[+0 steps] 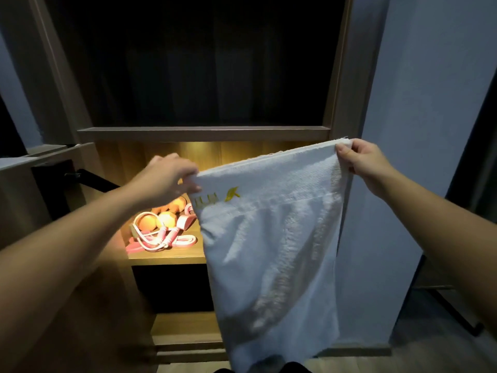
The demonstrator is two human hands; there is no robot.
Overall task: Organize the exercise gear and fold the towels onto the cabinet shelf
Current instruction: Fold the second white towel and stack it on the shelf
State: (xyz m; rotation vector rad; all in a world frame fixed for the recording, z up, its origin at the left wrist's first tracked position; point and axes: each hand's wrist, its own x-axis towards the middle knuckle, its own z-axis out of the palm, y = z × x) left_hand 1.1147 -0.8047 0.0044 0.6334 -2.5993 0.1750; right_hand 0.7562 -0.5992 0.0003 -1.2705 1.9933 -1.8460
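A white towel point(271, 238) with yellow embroidery hangs in the air in front of the cabinet, held up by its top edge. My left hand point(168, 179) pinches its top left corner. My right hand point(360, 160) pinches its top right corner, a little higher. The towel drapes down past the lit shelf point(166, 255) and hides that shelf's right part. On the shelf's left part lies a heap of pink exercise gear point(161, 232): a skipping rope, bands and orange balls.
Above the lit shelf is a dark upper compartment point(204, 63) behind a wooden ledge point(204, 131). An open cabinet door with a black hinge arm point(91, 179) stands at the left. A pale wall point(419, 103) rises at the right; a dark recess point(172, 289) lies below the shelf.
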